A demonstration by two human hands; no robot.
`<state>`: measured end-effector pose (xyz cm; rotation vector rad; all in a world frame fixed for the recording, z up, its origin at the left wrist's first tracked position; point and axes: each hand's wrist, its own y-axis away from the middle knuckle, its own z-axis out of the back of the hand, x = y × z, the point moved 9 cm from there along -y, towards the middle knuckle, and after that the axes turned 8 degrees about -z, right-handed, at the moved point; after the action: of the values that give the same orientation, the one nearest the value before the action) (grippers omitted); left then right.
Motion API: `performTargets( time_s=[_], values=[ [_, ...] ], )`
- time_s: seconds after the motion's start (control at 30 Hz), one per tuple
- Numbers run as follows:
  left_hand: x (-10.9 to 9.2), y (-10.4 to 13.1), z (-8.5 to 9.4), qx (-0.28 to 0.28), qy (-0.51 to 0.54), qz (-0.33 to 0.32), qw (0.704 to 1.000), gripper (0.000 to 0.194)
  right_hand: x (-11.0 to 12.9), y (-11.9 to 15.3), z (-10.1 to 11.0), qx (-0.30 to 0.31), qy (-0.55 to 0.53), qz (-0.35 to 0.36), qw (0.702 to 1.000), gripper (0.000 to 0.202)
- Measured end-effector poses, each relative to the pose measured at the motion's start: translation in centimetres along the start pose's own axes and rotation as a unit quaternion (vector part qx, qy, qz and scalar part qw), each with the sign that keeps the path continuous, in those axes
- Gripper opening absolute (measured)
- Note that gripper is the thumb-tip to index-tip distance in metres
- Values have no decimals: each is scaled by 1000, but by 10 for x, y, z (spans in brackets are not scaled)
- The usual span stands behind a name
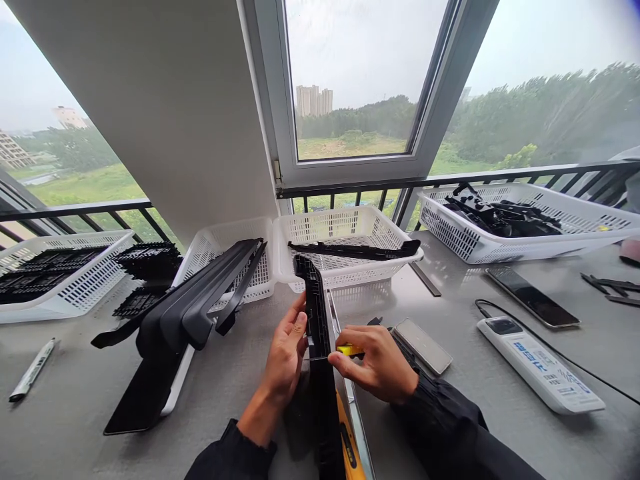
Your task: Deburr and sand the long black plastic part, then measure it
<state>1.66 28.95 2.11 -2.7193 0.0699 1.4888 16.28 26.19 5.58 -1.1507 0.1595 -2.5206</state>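
Observation:
A long black plastic trim piece [324, 393] with a ribbed inner side points away from me, in front of the middle basket. My left hand [284, 357] grips its left edge, fingers partly hidden behind it. On the other side, my right hand [377, 363] pinches a small yellow piece [349, 349] against the trim's right edge; its kind cannot be made out. Beneath and to the right of the trim lie a yellow-orange tool [349, 440] and a narrow silver metal strip [361, 433], both partly covered.
White baskets [345, 273] line the back by the railing. Black curved trim pieces [200, 300] lean over one at left. A marker [33, 370] lies far left. To the right are a grey-white phone [424, 345], a dark phone [534, 297] and a corded white power strip [540, 367].

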Motion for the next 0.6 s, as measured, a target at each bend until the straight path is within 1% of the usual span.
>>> performTargets(
  time_s=[0.13,0.33,0.4,0.53,0.6],
  values=[
    [-5,-2,6,-27,-16,-6,1000,73,-2,-1,-1,11,11,-14,1000,46],
    [-7,-2,6,-27,-29,-5,999,69,-15,-5,6,-21,37,-61,997,52],
    [-8,-1,4,-23,-31,-5,999,65,-20,-6,7,-34,47,-78,995,53],
    [-7,0,1,-16,-41,12,999,49,-31,-7,9,-52,60,-110,991,53],
    [-6,2,-1,-11,-46,21,999,46,-35,-8,10,-56,62,-119,989,54]
  ],
)
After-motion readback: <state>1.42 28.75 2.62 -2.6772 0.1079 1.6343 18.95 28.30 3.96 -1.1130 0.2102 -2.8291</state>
